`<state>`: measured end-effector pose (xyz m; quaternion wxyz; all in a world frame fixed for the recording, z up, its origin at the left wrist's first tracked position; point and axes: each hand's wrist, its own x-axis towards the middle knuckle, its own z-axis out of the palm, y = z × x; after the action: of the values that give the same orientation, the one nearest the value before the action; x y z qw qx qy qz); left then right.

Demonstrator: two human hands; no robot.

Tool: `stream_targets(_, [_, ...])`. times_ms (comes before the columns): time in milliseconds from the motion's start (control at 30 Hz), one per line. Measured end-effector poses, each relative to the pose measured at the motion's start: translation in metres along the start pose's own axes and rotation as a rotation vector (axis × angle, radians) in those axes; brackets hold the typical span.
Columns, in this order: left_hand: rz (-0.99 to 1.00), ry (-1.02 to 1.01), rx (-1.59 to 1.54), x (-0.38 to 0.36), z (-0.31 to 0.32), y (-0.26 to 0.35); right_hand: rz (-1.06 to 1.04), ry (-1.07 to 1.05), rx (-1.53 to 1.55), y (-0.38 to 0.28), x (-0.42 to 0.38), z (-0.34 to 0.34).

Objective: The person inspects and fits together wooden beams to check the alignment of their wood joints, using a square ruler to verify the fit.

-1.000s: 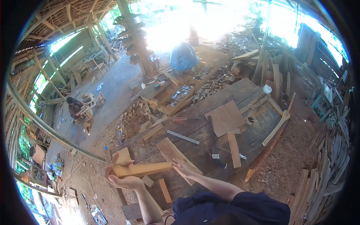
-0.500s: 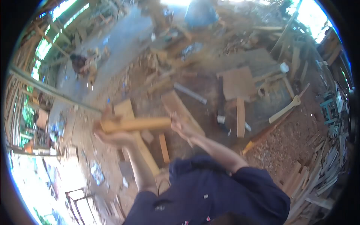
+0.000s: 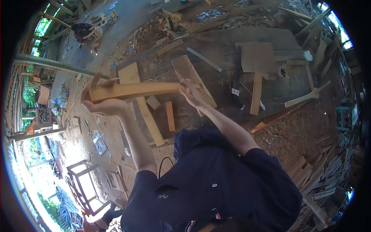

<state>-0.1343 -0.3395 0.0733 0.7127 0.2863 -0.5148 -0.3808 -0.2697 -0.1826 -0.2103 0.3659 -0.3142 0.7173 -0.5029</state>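
Left hand [image 3: 108, 107] grasps wide end of tapered wooden piece [image 3: 141, 90], which I see mostly over workbench [image 3: 222, 86]. Right hand [image 3: 192, 95] touches narrow end; whether it grips, I cannot tell. Small block [image 3: 153, 102] lies near.

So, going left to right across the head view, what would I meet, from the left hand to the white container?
Left hand → small block → orange strip → right hand → brown sheet → white container.
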Motion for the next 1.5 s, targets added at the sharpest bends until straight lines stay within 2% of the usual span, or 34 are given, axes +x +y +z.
stream_targets(67, [0.003, -0.007, 0.009, 0.0, 0.002, 0.0, -0.223, -0.096, 0.092, -0.019, -0.008, 0.002])
stream_targets(200, [0.031, -0.037, -0.007, -0.001, 0.0, 0.0, -0.082, -0.036, -0.051, 0.015, 0.019, -0.003])
stream_targets(300, [0.025, -0.042, -0.007, -0.005, 0.002, 0.005, -0.109, -0.082, -0.033, -0.007, 0.012, -0.007])
stream_targets(367, [0.017, -0.03, -0.008, -0.009, 0.005, 0.007, -0.301, -0.156, 0.007, -0.004, 0.011, -0.006])
stream_targets(400, [0.023, -0.022, 0.0, -0.011, 0.005, 0.008, -0.297, -0.158, 0.006, -0.002, 0.012, -0.007])
stream_targets(467, [0.033, -0.021, 0.002, -0.013, 0.008, 0.009, -0.1, -0.094, -0.035, 0.003, 0.022, -0.011])
stream_targets(600, [0.067, -0.028, 0.037, -0.018, 0.008, 0.01, -0.17, -0.149, 0.098, -0.022, 0.006, -0.01])
stream_targets(667, [0.105, -0.025, 0.076, -0.021, 0.006, 0.009, -0.11, -0.131, -0.021, 0.008, 0.025, -0.011])
stream_targets(700, [0.139, -0.047, 0.053, -0.022, 0.006, 0.006, -0.033, -0.315, 0.023, 0.031, 0.049, -0.017])
stream_targets(733, [0.178, -0.07, 0.03, -0.023, 0.008, 0.004, -0.06, -0.31, 0.011, 0.009, 0.045, -0.021])
stream_targets(800, [0.176, -0.047, 0.023, -0.03, 0.011, 0.01, -0.129, -0.147, 0.188, -0.043, 0.003, -0.02])
stream_targets(867, [0.146, -0.121, -0.075, -0.037, 0.014, 0.016, -0.24, -0.143, 0.14, -0.039, 0.006, -0.023])
stream_targets(933, [0.151, -0.102, -0.111, -0.044, 0.018, 0.022, -0.337, -0.143, 0.095, -0.023, 0.01, -0.028])
stream_targets(1000, [0.135, -0.193, -0.218, -0.044, 0.021, 0.023, -0.138, -0.178, 0.106, -0.013, 0.017, -0.032])
stream_targets(1033, [0.149, -0.184, -0.229, -0.043, 0.021, 0.022, -0.107, -0.205, 0.202, -0.039, -0.001, -0.035])
stream_targets(1067, [0.168, -0.209, -0.218, -0.043, 0.02, 0.021, -0.12, -0.209, 0.192, -0.048, -0.007, -0.036])
stream_targets(1133, [0.187, -0.227, -0.204, -0.041, 0.02, 0.02, -0.274, -0.218, 0.154, -0.055, -0.014, -0.037])
stream_targets(1200, [0.146, -0.21, -0.2, -0.041, 0.019, 0.02, -0.237, -0.184, 0.084, -0.007, 0.004, -0.027])
stream_targets(1267, [0.15, -0.226, -0.204, -0.04, 0.018, 0.019, -0.104, -0.163, 0.187, -0.007, 0.008, -0.029])
stream_targets(1367, [0.151, -0.237, -0.208, -0.038, 0.017, 0.019, -0.249, -0.178, 0.127, -0.035, -0.012, -0.03])
stream_targets(1400, [0.141, -0.236, -0.208, -0.039, 0.016, 0.02, -0.257, -0.176, 0.122, -0.023, -0.007, -0.025])
stream_targets(1467, [0.099, -0.189, -0.213, -0.043, 0.013, 0.021, 0.038, -0.114, 0.324, 0.024, 0.013, -0.019])
stream_targets(1500, [0.06, -0.136, -0.23, -0.043, 0.021, 0.019, 0.049, -0.164, 0.203, 0.002, 0.008, -0.035])
